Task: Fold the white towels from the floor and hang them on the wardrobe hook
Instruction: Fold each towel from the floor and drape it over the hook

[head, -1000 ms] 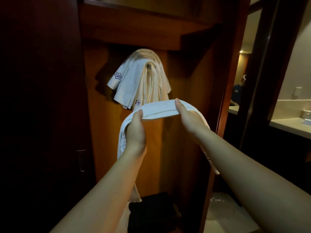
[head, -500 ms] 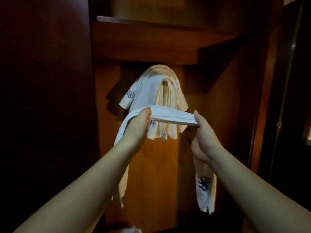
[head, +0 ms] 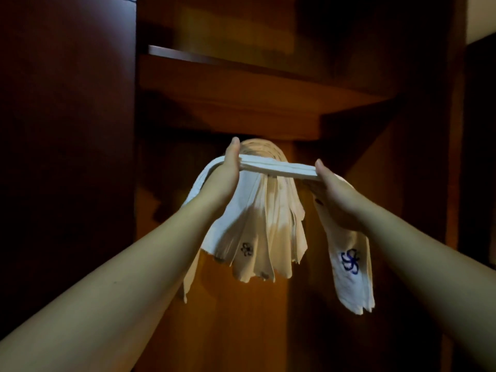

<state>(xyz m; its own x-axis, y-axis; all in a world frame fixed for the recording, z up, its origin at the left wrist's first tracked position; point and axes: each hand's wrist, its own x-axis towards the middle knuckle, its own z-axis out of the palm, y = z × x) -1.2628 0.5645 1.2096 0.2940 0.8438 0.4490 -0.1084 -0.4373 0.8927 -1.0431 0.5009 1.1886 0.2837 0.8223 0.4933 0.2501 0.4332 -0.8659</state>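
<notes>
Up at the wardrobe's back panel (head: 241, 304), just under the shelf (head: 236, 103), both arms are raised with a folded white towel (head: 276, 169) stretched flat between the hands

left hand (head: 224, 175): fingers curled round the towel's left part, thumb up on top, clamped on the cloth. towel's left tail drops down behind the forearm, ending low near the panel

right hand (head: 332, 194): thumb on top of the folded edge, fingers under it, pinching the towel. right tail hangs below the wrist, blue flower emblem (head: 350, 261) showing near its end

hands are apart, the span between them taut and tilted slightly down toward the right

right behind that span hangs a bunch of earlier towels (head: 268, 232), draped in many folds, more cream in this light, small dark flower marks near their lower edges. held towel sits level with the top of the bunch, overlapping it in view; can't tell if it touches. hook itself is hidden by the cloth

dark wooden door (head: 67, 157) on the left, room is dim
</notes>
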